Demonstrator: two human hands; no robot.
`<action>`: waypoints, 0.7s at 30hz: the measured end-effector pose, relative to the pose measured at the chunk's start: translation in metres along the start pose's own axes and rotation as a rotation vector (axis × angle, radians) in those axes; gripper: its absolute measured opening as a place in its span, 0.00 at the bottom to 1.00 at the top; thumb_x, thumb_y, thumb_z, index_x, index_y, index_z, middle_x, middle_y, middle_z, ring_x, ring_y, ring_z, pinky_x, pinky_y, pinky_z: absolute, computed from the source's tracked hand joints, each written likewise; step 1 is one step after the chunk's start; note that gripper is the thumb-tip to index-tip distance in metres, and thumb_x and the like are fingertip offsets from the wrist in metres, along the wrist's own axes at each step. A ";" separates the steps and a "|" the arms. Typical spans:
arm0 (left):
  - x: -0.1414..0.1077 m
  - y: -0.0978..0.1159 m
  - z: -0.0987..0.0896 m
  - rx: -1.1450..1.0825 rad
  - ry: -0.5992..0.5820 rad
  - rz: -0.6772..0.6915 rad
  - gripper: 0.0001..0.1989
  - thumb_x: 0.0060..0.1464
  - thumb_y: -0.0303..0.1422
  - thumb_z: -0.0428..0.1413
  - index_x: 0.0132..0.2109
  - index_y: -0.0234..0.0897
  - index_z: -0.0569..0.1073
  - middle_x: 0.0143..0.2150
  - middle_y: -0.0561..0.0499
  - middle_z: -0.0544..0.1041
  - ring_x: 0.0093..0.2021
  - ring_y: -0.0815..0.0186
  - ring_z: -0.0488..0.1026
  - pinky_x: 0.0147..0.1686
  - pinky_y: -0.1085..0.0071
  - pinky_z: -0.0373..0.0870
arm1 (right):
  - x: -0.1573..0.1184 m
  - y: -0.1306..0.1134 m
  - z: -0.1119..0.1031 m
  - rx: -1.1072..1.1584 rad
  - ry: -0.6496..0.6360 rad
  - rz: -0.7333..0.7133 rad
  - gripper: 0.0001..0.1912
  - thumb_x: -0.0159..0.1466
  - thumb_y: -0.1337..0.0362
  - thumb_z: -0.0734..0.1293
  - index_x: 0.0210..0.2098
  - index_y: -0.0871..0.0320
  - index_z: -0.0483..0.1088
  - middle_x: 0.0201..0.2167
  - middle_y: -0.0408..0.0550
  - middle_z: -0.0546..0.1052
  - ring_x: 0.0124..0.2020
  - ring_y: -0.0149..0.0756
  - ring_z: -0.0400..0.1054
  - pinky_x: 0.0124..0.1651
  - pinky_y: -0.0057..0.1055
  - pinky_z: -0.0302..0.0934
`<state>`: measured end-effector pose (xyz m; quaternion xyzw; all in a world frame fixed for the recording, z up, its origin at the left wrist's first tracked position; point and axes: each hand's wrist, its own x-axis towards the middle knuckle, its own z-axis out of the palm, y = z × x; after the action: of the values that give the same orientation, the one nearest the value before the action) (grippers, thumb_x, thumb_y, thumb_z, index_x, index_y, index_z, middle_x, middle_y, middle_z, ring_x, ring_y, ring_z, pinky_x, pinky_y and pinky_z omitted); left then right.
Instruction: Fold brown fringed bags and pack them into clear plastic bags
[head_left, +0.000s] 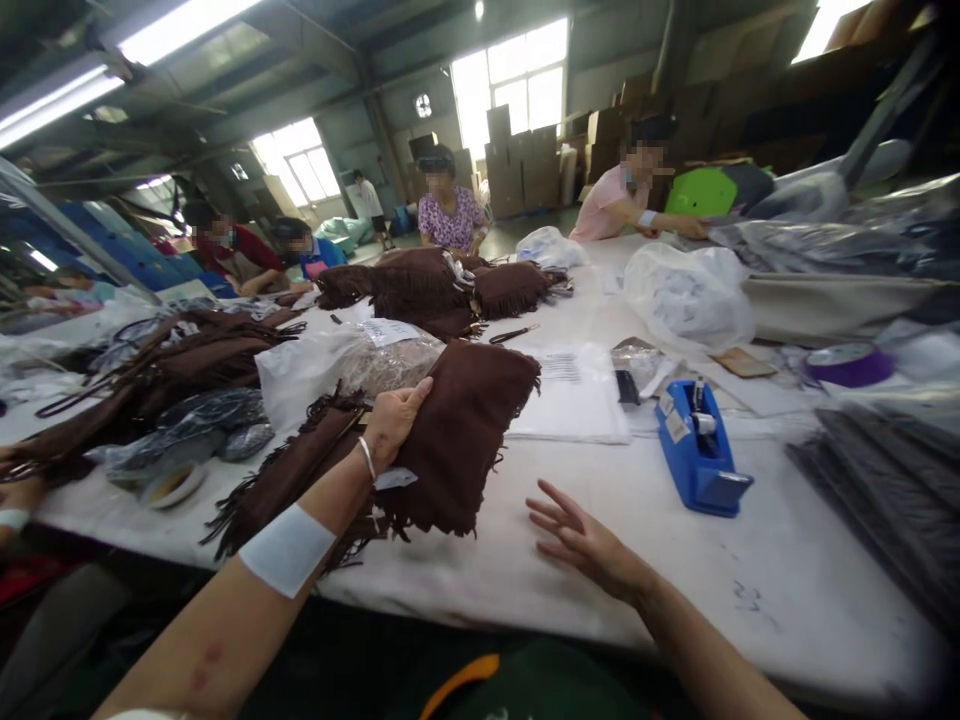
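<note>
My left hand (397,422) grips a folded brown suede piece with fringed edges (457,435), lifting it above the white-covered table (750,560). A second fringed length (300,480) hangs from the same bundle towards the table. My right hand (585,540) is open with its fingers spread, holding nothing, low over the table's near edge. The nearest thing to it is the bottom of the suede piece, with a blue tape dispenser (701,445) further right. A white band circles my left wrist, and a wide white patch sits on that forearm.
Piles of fringed brown suede (442,290) lie at the far and left parts of the table, beside plastic bags (686,297), printed papers (570,395) and a purple tape roll (849,365). Dark folded goods (877,490) lie at right. Several co-workers (450,205) sit or stand around it.
</note>
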<state>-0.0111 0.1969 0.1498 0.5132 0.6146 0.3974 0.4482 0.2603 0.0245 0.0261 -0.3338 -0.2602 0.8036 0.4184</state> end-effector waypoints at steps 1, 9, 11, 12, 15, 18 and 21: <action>-0.002 0.001 0.003 0.005 -0.012 0.002 0.25 0.41 0.54 0.60 0.24 0.32 0.74 0.19 0.51 0.72 0.19 0.70 0.64 0.18 0.75 0.56 | 0.018 -0.006 0.007 -0.035 0.015 -0.038 0.42 0.52 0.56 0.74 0.61 0.45 0.52 0.61 0.51 0.58 0.62 0.42 0.50 0.58 0.41 0.52; -0.004 -0.010 0.008 0.085 -0.064 0.022 0.28 0.45 0.56 0.55 0.26 0.31 0.76 0.19 0.50 0.72 0.18 0.69 0.63 0.17 0.75 0.54 | 0.039 0.019 0.059 0.309 -0.069 -0.108 0.17 0.50 0.59 0.75 0.34 0.57 0.66 0.22 0.36 0.63 0.18 0.19 0.53 0.17 0.15 0.45; -0.002 -0.017 0.004 0.084 -0.060 0.021 0.27 0.45 0.55 0.56 0.26 0.31 0.76 0.20 0.50 0.72 0.18 0.70 0.62 0.17 0.75 0.53 | 0.009 0.029 0.055 0.364 -0.169 -0.071 0.18 0.49 0.58 0.76 0.28 0.58 0.64 0.20 0.36 0.59 0.16 0.18 0.49 0.13 0.15 0.38; -0.001 -0.020 0.001 0.085 -0.048 0.025 0.27 0.44 0.55 0.56 0.25 0.31 0.76 0.19 0.51 0.72 0.18 0.71 0.62 0.17 0.75 0.53 | -0.008 0.033 0.049 0.399 -0.219 -0.058 0.18 0.48 0.59 0.76 0.26 0.58 0.63 0.19 0.36 0.59 0.15 0.17 0.48 0.13 0.15 0.38; 0.007 -0.024 -0.009 0.084 0.027 0.044 0.26 0.43 0.54 0.58 0.20 0.31 0.72 0.17 0.53 0.67 0.17 0.73 0.58 0.17 0.76 0.49 | -0.048 0.045 0.018 0.473 -0.189 -0.026 0.15 0.51 0.62 0.75 0.24 0.59 0.63 0.20 0.37 0.61 0.15 0.17 0.51 0.13 0.15 0.43; 0.014 -0.022 -0.018 0.048 0.093 0.057 0.27 0.43 0.54 0.58 0.19 0.32 0.70 0.16 0.55 0.65 0.18 0.74 0.56 0.17 0.76 0.49 | -0.056 0.051 -0.013 0.448 0.080 0.038 0.07 0.58 0.64 0.70 0.34 0.56 0.69 0.28 0.41 0.69 0.25 0.21 0.65 0.25 0.16 0.60; 0.018 -0.017 -0.015 -0.010 0.123 0.065 0.26 0.43 0.55 0.57 0.22 0.32 0.71 0.17 0.54 0.67 0.19 0.74 0.58 0.18 0.76 0.51 | -0.027 0.044 -0.014 0.311 0.115 0.103 0.25 0.59 0.58 0.69 0.54 0.50 0.63 0.52 0.51 0.69 0.52 0.37 0.65 0.51 0.34 0.63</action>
<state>-0.0312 0.2111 0.1354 0.5053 0.6220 0.4454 0.3993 0.2608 -0.0189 -0.0050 -0.3233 -0.0909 0.8340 0.4377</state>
